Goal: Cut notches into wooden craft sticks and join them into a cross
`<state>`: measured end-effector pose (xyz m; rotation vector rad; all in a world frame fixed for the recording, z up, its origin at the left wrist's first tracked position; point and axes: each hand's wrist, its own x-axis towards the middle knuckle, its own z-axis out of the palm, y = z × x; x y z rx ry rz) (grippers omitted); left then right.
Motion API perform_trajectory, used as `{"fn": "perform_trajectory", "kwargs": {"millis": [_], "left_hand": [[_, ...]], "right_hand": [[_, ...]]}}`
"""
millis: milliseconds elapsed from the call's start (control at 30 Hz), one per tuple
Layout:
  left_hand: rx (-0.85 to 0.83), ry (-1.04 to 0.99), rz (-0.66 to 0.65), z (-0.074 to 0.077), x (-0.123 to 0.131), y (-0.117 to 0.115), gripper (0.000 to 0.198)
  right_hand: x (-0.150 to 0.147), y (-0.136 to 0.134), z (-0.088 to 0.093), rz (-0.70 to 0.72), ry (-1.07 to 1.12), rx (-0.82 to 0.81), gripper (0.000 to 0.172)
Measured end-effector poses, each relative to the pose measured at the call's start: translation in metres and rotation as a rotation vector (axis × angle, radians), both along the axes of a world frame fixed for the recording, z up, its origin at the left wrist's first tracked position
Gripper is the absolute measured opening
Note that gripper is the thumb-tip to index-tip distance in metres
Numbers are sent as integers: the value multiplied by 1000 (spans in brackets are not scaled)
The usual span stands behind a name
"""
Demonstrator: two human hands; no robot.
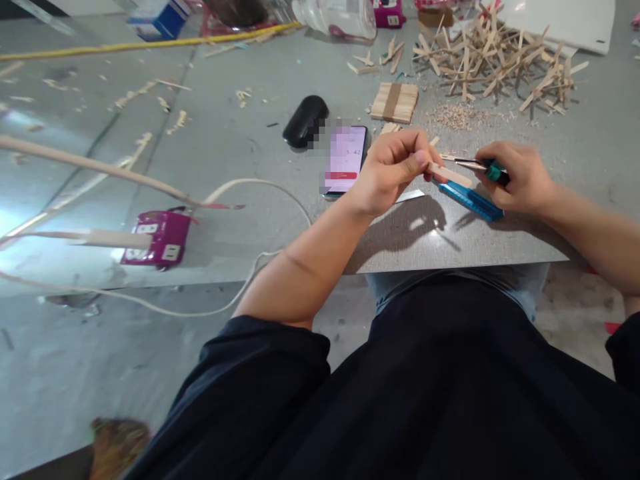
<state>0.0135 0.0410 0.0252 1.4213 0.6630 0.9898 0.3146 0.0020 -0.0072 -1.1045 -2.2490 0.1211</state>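
My left hand (395, 163) is closed, with a flat wooden craft stick (453, 175) pinched between thumb and fingertips. The stick points right, toward my right hand (517, 177). That hand is wrapped round a green-handled metal tool (493, 171), its slim metal end aimed at the stick. My fingers cover much of the tool, so its exact kind is unclear, and I cannot tell whether its tip touches the stick. Below both hands a blue plastic piece (473, 200) lies on the grey table (265, 233). Beside my left wrist is a white strip (411, 196).
A phone (346, 160) and black case (306, 121) lie left of my hands. Beyond are a banded stick bundle (395, 102), a heap of cut sticks (490, 57) and shavings (460, 117). A purple power socket (173, 239) with a white cable stands at left.
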Motion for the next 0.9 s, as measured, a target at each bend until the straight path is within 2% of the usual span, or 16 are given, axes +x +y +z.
{"fn": "perform_trajectory", "kwargs": {"millis": [100,267,533,767,900], "left_hand": [[-6,21,27,-1,2,-2,71],[0,26,3,-2,1,-1,70],[26,67,-20,-3,-2,0,53],[3,63,85,-9,-3,4,47],[81,101,19,-7,-3,3,51]], "right_hand": [[0,-2,2,33,-23,0,32],[-1,-3,3,26,-21,-117,32],[0,-2,4,92,-52,-91,31],[2,-5,12,95,-51,-218,37],[2,-4,12,121,-36,-287,42]]}}
